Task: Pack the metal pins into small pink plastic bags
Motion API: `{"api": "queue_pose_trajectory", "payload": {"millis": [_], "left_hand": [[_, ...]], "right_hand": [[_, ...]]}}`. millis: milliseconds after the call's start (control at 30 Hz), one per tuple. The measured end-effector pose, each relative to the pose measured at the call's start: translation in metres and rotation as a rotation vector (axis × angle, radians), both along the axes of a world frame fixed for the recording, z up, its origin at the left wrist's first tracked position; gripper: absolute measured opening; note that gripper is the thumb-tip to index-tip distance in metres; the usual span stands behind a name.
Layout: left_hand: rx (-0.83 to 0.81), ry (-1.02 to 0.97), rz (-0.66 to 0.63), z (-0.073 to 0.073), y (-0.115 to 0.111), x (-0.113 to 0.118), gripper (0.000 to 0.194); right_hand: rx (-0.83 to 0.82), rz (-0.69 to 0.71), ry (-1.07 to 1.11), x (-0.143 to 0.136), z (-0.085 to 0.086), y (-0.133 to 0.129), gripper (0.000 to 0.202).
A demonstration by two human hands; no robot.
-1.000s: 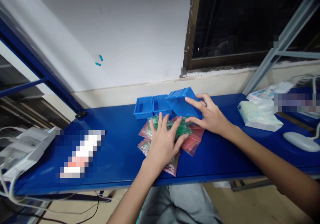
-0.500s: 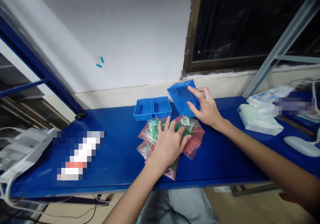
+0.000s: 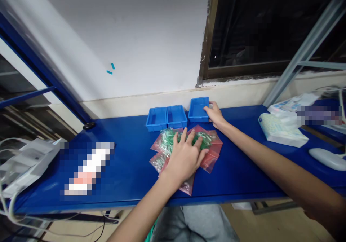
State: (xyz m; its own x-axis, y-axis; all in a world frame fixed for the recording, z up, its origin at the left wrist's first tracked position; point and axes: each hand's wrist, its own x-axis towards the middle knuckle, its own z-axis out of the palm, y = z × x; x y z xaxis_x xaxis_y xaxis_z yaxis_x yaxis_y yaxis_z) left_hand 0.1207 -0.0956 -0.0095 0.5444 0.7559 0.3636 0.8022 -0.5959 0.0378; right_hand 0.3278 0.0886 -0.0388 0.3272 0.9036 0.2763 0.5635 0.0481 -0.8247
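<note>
My left hand (image 3: 186, 155) lies with spread fingers on a pile of pinkish-red plastic bags (image 3: 212, 155), which hold small green and silvery parts (image 3: 168, 138) too small to name. Behind the pile, my right hand (image 3: 215, 114) grips the right wall of a shallow blue bin (image 3: 198, 108), thumb inside and fingers outside. That bin looks nearly level, close to the wall. To its left stand two similar blue bins side by side, a left one (image 3: 156, 117) and a middle one (image 3: 176, 115); no contents show in them.
All this rests on a blue table (image 3: 127, 170). At the right are a tissue pack (image 3: 282, 132) and a white rounded device (image 3: 329, 159). White equipment with cables (image 3: 35, 162) stands at the left, near a blurred-out item (image 3: 90, 168). Metal posts rise at both sides.
My right hand has lowered the blue bin from a steep tilt to nearly level, beside the other two. My left hand stays on the bags.
</note>
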Motion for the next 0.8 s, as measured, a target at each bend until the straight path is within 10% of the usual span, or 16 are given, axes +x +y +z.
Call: {"api": "queue_pose_trajectory", "payload": {"millis": [233,467,800], "left_hand": [[0.002,0.01,-0.05,0.02,0.006,-0.017,0.048],[0.004,-0.136,0.162,0.026,0.06,-0.088,0.036],[-0.165,-0.26,-0.056,0.022,0.115,-0.105,0.024]], "right_hand": [[-0.05,0.069,-0.086,0.001,0.005,-0.001,0.038],[-0.074,0.129,-0.165,-0.001,0.016,-0.01,0.035],[-0.061,0.142,-0.208,-0.006,0.026,-0.02,0.037]]}}
